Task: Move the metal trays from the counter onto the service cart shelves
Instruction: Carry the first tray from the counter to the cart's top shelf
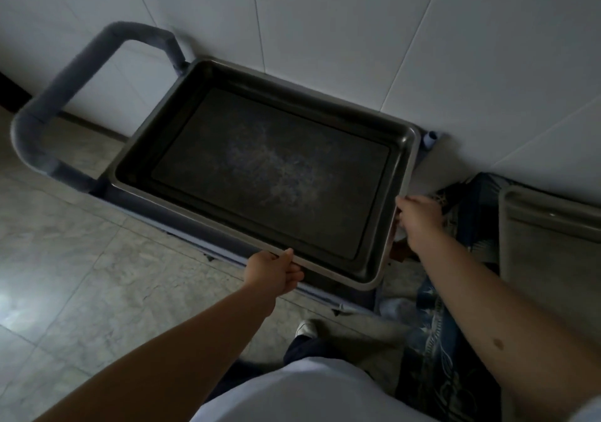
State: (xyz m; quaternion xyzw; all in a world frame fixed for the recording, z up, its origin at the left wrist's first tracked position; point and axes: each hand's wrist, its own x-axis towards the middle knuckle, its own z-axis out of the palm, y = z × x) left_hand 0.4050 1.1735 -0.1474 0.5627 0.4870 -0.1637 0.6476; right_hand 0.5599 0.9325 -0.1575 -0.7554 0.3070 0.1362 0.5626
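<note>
One metal tray [270, 174] is counted, on 1 service cart [227, 249] w/ 1 handle [39, 109]. Two hands are seen: left hand [276, 270], right hand [419, 216]. One shoe [305, 328] is visible.

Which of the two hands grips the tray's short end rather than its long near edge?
The right hand holds the short end of the metal tray; the left hand grips the long near edge, close to the corner.

No legible text, labels or numbers anywhere.

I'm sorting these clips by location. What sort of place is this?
Probably a commercial kitchen or catering back room: a large metal tray held over a service cart, a white tiled wall and a tiled floor.
</note>
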